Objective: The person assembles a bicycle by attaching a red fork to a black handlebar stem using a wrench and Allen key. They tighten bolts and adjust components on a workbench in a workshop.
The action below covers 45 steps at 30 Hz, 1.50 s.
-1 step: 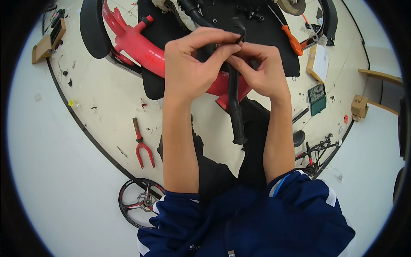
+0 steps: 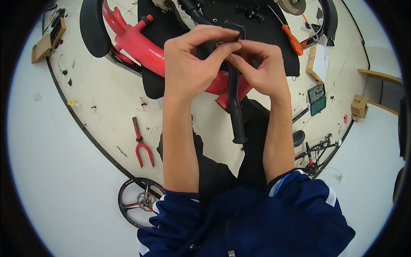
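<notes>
Holds left hand (image 2: pixel 192 64) and right hand (image 2: pixel 262 64) together, tip to tip, at bent black rod (image 2: pixel 243 32), upper centre | can't tell exact pinch, hidden | likely pairs them for fine control over black handlebar (image 2: pixel 233 92)

Fork (image 2: pixel 139 140) on the floor (image 2: pixel 113 83) left of the handlebar (image 2: pixel 234 96), screwdriver (image 2: pixel 293 40) to its right.

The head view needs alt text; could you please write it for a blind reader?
A person's left hand and right hand meet at what looks like a hex key, over a black handlebar and red bike frame; a red fork lies at left.
</notes>
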Motion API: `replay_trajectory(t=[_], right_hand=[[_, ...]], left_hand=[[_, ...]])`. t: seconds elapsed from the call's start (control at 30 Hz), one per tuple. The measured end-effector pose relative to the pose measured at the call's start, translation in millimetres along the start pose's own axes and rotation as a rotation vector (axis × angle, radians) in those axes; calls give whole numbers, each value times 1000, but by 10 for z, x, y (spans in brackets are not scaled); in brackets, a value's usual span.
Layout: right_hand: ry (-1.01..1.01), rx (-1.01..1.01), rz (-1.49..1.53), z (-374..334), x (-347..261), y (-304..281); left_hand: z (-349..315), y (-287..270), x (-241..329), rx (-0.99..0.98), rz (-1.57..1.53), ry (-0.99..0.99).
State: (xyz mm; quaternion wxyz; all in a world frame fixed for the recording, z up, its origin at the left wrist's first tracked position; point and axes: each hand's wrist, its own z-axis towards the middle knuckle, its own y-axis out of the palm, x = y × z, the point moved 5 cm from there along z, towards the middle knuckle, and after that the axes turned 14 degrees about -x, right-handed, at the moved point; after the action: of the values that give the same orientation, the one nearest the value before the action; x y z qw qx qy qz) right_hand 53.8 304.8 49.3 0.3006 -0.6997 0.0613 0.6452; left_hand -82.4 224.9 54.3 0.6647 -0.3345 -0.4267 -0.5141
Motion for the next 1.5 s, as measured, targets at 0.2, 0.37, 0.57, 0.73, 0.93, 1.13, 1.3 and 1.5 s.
replay_trajectory(t=[0.2,0.37,0.57,0.73,0.93,1.13,1.3,1.5], right_hand=[[-46,17,-4,73,10,-54],[-80,17,4,53,-56,-26],[-73,-61,-5,64,-29,-50],[-26,19,-28,71,-14,-56],[-28,46,-19,67,-23,-24],[-18,-56,95,72,-55,-6],[-88,2,91,82,-16,1],[16,-1,-14,70,70,-41]], left_hand=[[36,-12,-4,39,87,69],[24,-37,25,33,102,34],[27,3,35,-57,45,4],[31,-37,12,49,19,-1],[43,-23,-2,-11,136,70],[45,-3,-2,-44,-36,10],[52,-17,9,22,25,-36],[26,-18,8,47,51,-31]])
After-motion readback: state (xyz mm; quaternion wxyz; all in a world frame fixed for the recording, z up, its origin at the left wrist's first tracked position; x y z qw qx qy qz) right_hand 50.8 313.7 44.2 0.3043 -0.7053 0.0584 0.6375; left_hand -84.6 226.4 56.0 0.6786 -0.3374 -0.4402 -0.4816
